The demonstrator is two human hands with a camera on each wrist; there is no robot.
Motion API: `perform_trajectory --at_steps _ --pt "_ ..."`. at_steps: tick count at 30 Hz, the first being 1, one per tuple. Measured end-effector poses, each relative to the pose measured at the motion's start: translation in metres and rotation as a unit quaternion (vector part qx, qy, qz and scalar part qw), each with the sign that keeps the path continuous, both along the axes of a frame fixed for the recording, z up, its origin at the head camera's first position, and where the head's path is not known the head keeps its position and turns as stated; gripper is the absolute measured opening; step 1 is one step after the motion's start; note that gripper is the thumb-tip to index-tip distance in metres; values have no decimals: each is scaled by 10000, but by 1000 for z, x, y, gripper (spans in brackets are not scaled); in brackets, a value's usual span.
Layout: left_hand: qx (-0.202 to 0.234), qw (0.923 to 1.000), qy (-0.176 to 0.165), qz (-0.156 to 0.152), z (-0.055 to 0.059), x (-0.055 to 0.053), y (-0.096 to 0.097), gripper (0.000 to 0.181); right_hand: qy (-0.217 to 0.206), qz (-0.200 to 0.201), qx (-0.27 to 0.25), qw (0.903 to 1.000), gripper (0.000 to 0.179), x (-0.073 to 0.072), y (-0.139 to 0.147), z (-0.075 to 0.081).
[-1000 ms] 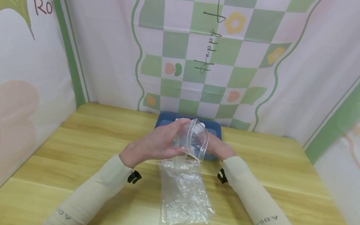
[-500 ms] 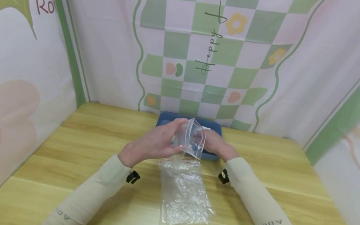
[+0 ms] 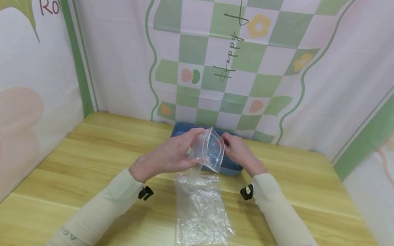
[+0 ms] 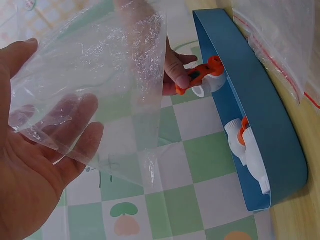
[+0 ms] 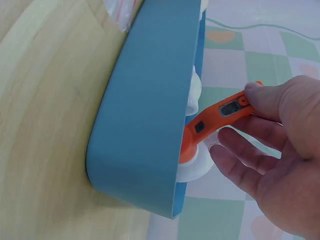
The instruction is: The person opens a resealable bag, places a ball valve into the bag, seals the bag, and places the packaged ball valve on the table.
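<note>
My left hand holds a clear zip-lock bag with its mouth spread toward the right. In the left wrist view several fingers show through the bag's film. My right hand pinches the orange lever of a white plastic valve between thumb and fingers. The valve's body sits at the rim of the blue tray, partly hidden behind its wall. Other white valves, one showing an orange part, lie in the tray.
A stack of clear zip-lock bags with red-lined tops lies on the wooden table in front of the tray. A patterned cloth hangs right behind the tray, with more cloth on both sides.
My right hand has come back from behind the bag, slightly to the right, and its pinching fingers now show over the tray. The left hand and bag have barely shifted.
</note>
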State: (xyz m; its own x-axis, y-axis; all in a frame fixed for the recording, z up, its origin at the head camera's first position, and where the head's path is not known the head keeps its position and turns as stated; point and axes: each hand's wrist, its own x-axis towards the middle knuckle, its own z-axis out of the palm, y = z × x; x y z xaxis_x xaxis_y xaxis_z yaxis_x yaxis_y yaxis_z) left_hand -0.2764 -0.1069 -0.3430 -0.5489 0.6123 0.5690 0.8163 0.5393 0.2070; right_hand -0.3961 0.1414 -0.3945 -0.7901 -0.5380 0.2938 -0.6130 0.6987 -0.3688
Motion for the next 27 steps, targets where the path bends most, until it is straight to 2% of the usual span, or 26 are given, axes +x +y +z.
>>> perform_trajectory --at_steps 5,12,18,19,22,25,27 --pt "23 10000 -53 -23 0 0 -1 75 -368 -359 -278 9983 13 2 3 1" --pt "-39 10000 22 30 0 0 -1 75 -392 -375 -993 9936 17 6 2 -2" --pt "-53 9999 -77 61 0 -1 -1 75 -997 -223 -1990 9747 20 8 0 -5" --pt "-57 9999 -122 67 0 0 -1 75 -1135 -183 -2129 9703 20 11 -1 -2" --pt "-83 9997 -218 109 0 0 -1 75 -1370 -145 -2303 9633 22 23 -3 13" --pt "-90 9994 -303 136 0 -1 -2 75 -1602 -136 -2430 9566 24 26 -2 21" --pt "-78 9993 -336 119 0 -1 -2 75 -1622 -115 -2504 9544 26 21 2 19"
